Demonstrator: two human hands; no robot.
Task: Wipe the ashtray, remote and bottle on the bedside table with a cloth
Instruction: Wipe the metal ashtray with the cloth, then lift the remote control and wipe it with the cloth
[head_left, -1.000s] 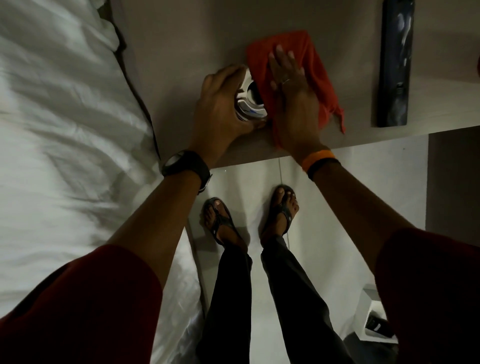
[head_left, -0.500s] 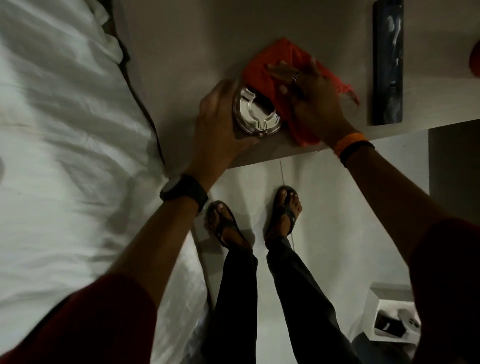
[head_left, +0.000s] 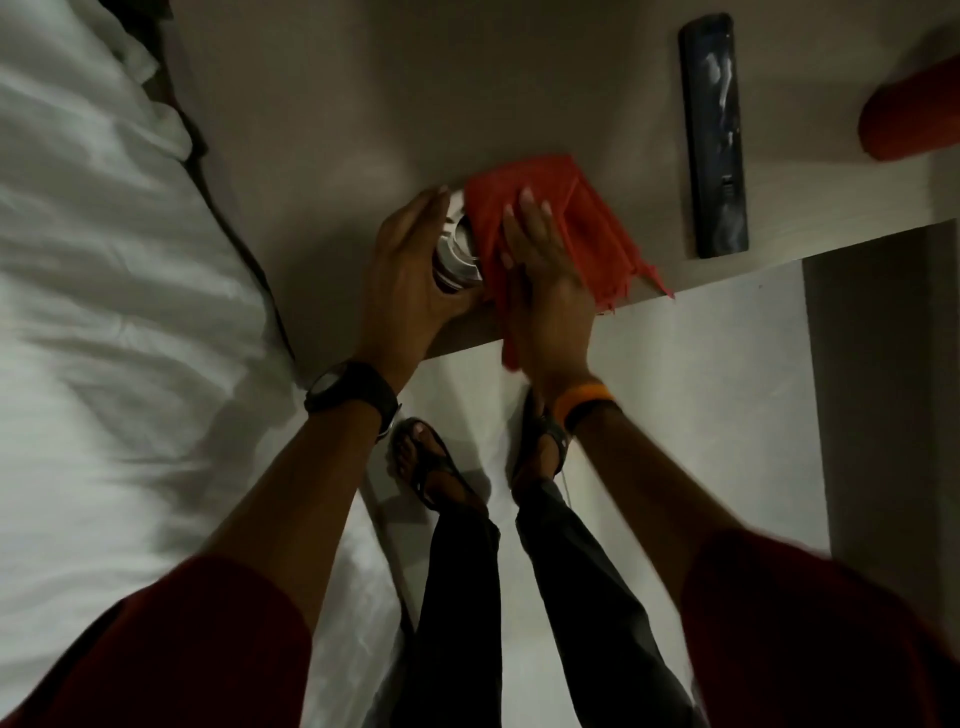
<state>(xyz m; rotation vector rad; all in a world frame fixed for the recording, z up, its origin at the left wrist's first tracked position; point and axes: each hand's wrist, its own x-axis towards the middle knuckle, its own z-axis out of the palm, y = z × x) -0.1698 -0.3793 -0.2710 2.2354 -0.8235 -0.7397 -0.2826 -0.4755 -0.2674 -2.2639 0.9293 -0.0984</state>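
Observation:
A shiny metal ashtray (head_left: 456, 255) stands near the front edge of the bedside table (head_left: 363, 93). My left hand (head_left: 410, 275) curls around its left side and grips it. My right hand (head_left: 545, 270) presses an orange-red cloth (head_left: 587, 228) flat against the ashtray's right side, and the cloth hides most of the ashtray. A black remote (head_left: 714, 135) lies lengthwise on the table to the right, apart from both hands. A red rounded object (head_left: 909, 117), possibly the bottle, shows at the right edge, cut off by the frame.
A bed with white sheets (head_left: 104, 286) fills the left side, close against the table. My feet in sandals (head_left: 431, 467) stand on the pale floor below the table's front edge. A darker panel (head_left: 883, 389) runs down the right.
My right hand swung the cloth from the ashtray's far right side back over its top and right flank. The ashtray's open top, visible half a second ago, is now covered. My left hand kept its hold.

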